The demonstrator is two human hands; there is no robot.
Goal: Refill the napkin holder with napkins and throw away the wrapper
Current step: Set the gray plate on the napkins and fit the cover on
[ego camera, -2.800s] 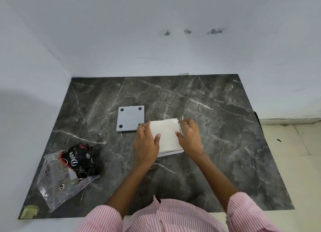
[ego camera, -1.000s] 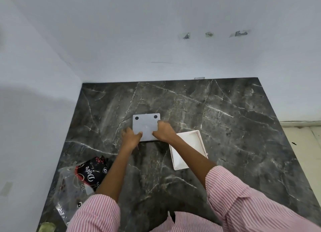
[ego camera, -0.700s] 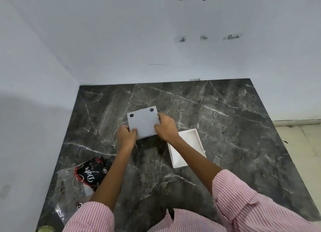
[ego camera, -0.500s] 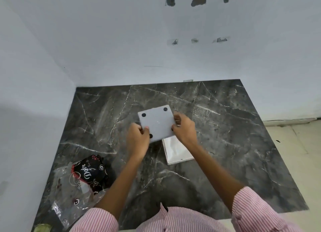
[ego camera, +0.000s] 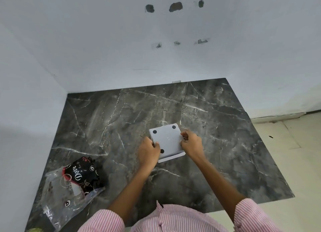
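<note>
The grey holder base [ego camera: 166, 141], a square plate with black round feet on its upper face, is held by both hands over the white tray [ego camera: 172, 157], which lies on the dark marble table [ego camera: 225, 153] near its middle. Only the near edge of the tray shows under the base; I cannot tell if the two already touch all around. The left hand [ego camera: 148, 152] is closed on the left edge of the base, with the thumb on top near one foot. The right hand [ego camera: 191, 144] is closed on the right edge, fingers curled over it. The napkins are not visible from here; the base covers the tray. The wrapper [ego camera: 73, 184], a clear plastic bag with a black printed part, lies crumpled on the near left corner of the table, well apart from the hands. Pink striped sleeves [ego camera: 251, 214] show at the bottom.
</note>
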